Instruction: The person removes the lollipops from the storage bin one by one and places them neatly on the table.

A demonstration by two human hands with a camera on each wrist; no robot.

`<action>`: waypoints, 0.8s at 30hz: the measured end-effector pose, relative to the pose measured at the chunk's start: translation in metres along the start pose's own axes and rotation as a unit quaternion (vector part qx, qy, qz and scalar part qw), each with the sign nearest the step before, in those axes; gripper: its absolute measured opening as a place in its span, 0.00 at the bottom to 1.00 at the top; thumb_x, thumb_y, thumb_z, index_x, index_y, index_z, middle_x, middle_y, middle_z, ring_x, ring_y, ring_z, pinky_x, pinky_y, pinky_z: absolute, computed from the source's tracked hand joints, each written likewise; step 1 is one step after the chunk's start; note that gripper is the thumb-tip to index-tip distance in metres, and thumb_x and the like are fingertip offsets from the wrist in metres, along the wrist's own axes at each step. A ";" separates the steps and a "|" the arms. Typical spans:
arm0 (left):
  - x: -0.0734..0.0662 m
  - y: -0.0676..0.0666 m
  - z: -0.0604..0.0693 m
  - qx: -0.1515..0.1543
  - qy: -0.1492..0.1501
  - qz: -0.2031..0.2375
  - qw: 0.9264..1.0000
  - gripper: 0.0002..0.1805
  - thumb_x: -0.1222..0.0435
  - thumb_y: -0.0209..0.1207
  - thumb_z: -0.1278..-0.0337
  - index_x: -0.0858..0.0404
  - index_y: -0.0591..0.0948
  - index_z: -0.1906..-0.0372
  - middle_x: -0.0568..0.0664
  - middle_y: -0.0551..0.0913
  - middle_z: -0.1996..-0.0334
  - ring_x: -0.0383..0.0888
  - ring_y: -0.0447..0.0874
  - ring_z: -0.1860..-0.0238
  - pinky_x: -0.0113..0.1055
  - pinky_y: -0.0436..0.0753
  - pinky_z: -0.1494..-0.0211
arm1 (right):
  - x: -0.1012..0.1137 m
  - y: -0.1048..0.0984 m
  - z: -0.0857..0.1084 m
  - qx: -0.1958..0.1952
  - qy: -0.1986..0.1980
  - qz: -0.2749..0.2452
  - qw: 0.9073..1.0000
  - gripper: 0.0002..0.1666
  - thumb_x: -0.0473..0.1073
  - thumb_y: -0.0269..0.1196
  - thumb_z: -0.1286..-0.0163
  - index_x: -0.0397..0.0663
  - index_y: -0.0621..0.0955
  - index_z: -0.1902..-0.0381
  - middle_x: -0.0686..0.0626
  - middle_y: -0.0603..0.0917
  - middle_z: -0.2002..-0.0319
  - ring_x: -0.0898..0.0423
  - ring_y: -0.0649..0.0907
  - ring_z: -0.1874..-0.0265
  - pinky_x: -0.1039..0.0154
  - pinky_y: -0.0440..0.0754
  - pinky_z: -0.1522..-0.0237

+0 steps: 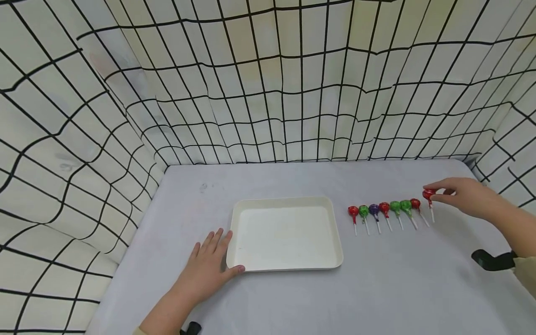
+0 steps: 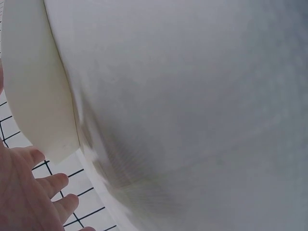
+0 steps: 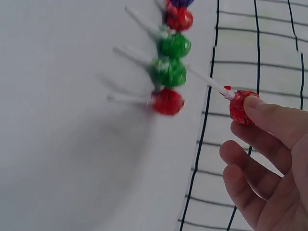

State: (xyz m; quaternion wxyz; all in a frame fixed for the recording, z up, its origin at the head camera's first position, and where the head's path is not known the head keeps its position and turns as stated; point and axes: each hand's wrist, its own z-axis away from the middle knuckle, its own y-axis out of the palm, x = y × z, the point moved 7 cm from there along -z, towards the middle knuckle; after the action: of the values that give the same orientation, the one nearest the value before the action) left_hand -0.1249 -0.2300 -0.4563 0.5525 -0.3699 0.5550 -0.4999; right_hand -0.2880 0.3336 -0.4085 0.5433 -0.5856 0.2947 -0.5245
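Note:
A red-wrapped lollipop point(image 3: 241, 108) is pinched by its head between the thumb and index finger of my right hand point(image 1: 469, 195), held off the table at the right end of a row of lollipops. That row runs red point(image 1: 353, 211), green point(image 1: 363, 211), purple point(image 1: 374, 210), red, two greens and red point(image 1: 415, 204), with white sticks pointing toward me. My left hand point(image 1: 208, 267) touches the left edge of a white rectangular tray point(image 1: 286, 235), fingers spread and straight. Its fingertips also show beside the tray's side wall point(image 2: 38, 82) in the left wrist view.
A white cloth-covered table point(image 1: 293, 302) lies beneath everything. White walls with a black grid point(image 1: 301, 93) stand behind and at both sides. A black strap piece point(image 1: 494, 260) juts out at the right wrist.

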 end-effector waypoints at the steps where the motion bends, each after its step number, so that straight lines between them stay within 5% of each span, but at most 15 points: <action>1: 0.000 -0.001 0.000 0.001 0.000 0.000 1.000 0.54 0.33 0.58 0.45 0.61 0.57 0.22 0.62 0.55 0.24 0.63 0.49 0.24 0.67 0.51 0.28 | -0.005 0.000 0.001 -0.001 0.005 0.006 1.000 0.26 0.46 0.67 0.32 0.40 0.81 0.40 0.36 0.83 0.51 0.42 0.80 0.56 0.59 0.79 0.69; 10: 0.002 0.001 -0.002 0.003 -0.006 -0.002 1.000 0.55 0.31 0.57 0.46 0.60 0.57 0.22 0.61 0.55 0.23 0.63 0.48 0.24 0.67 0.51 0.28 | -0.033 0.006 0.002 0.017 0.040 0.017 0.999 0.25 0.43 0.67 0.33 0.35 0.80 0.42 0.32 0.82 0.54 0.42 0.79 0.60 0.52 0.81 0.68; 16: 0.002 0.002 -0.001 0.002 -0.008 0.002 1.000 0.55 0.32 0.58 0.46 0.59 0.57 0.22 0.61 0.54 0.23 0.62 0.48 0.23 0.66 0.50 0.27 | -0.038 0.015 -0.007 0.049 0.021 -0.006 0.999 0.23 0.44 0.67 0.33 0.38 0.82 0.44 0.32 0.83 0.52 0.42 0.79 0.59 0.55 0.81 0.67; 24: 0.003 0.002 -0.002 0.001 -0.007 -0.007 1.000 0.54 0.32 0.58 0.46 0.60 0.58 0.22 0.61 0.55 0.24 0.63 0.49 0.24 0.67 0.51 0.28 | -0.041 0.033 -0.020 0.071 0.011 -0.039 0.997 0.20 0.42 0.65 0.31 0.38 0.83 0.44 0.30 0.81 0.47 0.34 0.77 0.51 0.40 0.81 0.55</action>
State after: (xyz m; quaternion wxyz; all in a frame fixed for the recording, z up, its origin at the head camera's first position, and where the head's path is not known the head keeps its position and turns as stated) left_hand -0.1268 -0.2318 -0.4590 0.5530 -0.3772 0.5479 -0.5017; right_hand -0.3107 0.3566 -0.4549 0.5597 -0.5508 0.2392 -0.5711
